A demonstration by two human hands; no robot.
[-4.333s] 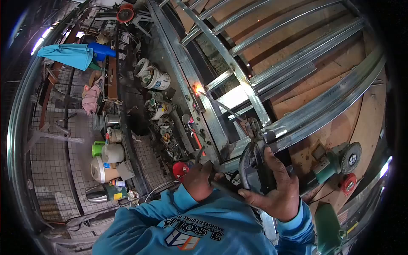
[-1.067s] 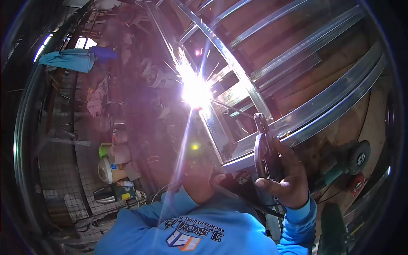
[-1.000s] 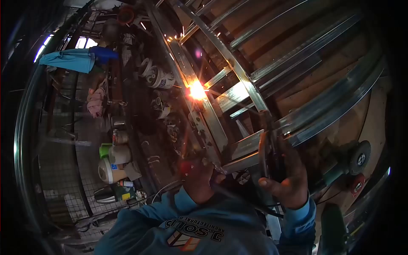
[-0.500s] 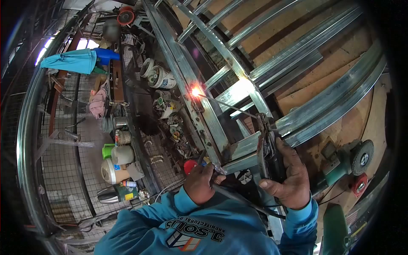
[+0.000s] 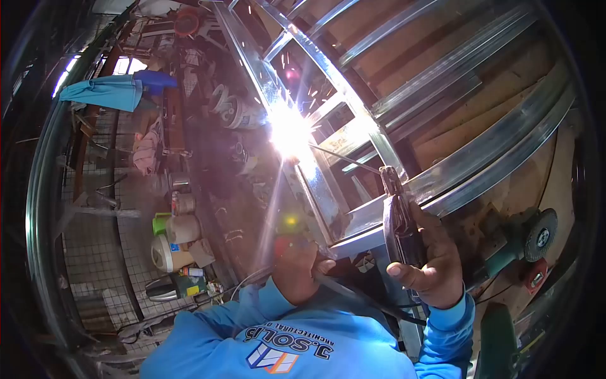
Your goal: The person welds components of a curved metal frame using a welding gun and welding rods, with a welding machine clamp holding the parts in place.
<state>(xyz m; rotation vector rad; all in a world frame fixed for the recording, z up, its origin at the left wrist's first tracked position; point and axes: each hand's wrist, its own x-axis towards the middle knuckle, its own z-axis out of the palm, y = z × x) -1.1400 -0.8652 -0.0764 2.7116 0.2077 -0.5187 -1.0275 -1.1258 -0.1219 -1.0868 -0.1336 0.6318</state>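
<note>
My right hand (image 5: 435, 262) is wrapped round a dark electrode holder (image 5: 403, 234). A thin welding rod (image 5: 347, 158) runs from its jaws up and left to a blinding white arc (image 5: 290, 132) on the metal frame (image 5: 350, 224). Sparks fly around that glare, which hides the rod's tip and the metal there. Near the frame's lower corner, my left hand (image 5: 297, 271) is closed, partly washed out by glare; what it grips, if anything, is too unclear to name.
An angle grinder (image 5: 499, 252) and a red tape measure (image 5: 535, 276) lie at the right. Several buckets and containers, including a white bucket (image 5: 243, 114), stand at the left. A light blue cloth (image 5: 104, 93) hangs at upper left. A cable (image 5: 372, 302) crosses below my hands.
The small orange glow at the rod's tip has become a large white arc with sparks. Both hands have stayed almost in place.
</note>
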